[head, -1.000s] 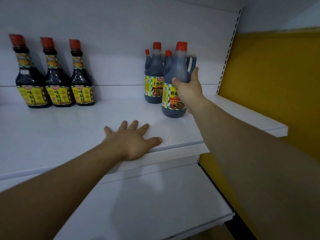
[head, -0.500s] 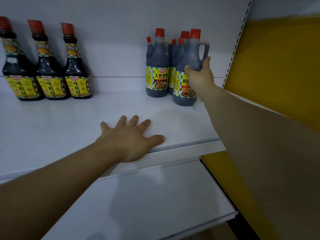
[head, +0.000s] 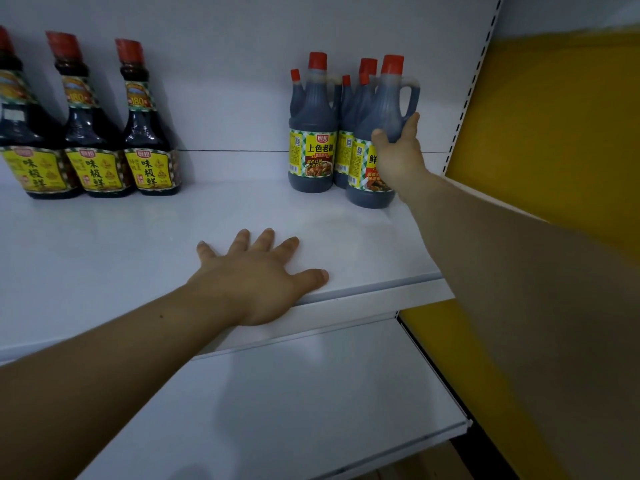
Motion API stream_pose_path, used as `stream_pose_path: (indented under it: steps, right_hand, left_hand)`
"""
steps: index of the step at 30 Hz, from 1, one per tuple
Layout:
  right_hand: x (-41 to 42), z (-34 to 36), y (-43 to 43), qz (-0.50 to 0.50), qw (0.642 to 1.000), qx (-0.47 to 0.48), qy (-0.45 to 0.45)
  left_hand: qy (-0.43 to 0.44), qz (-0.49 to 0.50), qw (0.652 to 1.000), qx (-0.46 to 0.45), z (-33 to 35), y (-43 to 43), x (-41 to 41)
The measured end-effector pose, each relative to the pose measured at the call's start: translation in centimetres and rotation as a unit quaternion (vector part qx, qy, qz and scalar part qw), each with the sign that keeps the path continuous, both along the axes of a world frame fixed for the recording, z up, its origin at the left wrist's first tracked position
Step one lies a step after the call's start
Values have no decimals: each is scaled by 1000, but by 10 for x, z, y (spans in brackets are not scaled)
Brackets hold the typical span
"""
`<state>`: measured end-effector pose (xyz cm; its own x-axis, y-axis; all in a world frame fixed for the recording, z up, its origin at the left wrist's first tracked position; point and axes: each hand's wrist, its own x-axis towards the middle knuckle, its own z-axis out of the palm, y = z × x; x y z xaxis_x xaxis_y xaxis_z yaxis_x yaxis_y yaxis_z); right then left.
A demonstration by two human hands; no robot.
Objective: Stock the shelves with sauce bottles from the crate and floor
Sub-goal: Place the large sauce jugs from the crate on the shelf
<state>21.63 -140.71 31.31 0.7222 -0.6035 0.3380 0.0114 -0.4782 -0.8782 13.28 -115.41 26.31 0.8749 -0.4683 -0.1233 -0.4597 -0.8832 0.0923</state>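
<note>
Right hand (head: 394, 157) wrapped round handled sauce bottle (head: 384, 109), standing at upper shelf (head: 104, 254) right end | left hand (head: 256, 278) flat on shelf front edge, holding nothing | neighbour bottles (head: 313, 133) just beside; tall bottles (head: 145, 140) at shelf left | partway, seemingly: release pending, shelf middle unfilled, remaining stock out of view

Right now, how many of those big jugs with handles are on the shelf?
3. The front jug stands at the left, the rear jug is mostly covered behind, and the right hand grips the third jug. More could hide behind.
</note>
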Motion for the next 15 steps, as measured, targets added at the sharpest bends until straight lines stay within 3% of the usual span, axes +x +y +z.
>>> stream_pose_path:
  steps: [8,11,15]
  right_hand:
    - [-5,4,-3,-8,997,-65,37]
    - [-3,13,-10,-11,997,-74,24]
    - [-5,36,-21,1,997,-72,20]
  left_hand:
    - [-12,10,998,-53,21,-16,18]
    - [40,-25,982,-181,23,-55,52]
    - [76,-54,922,-375,22,-114,95]
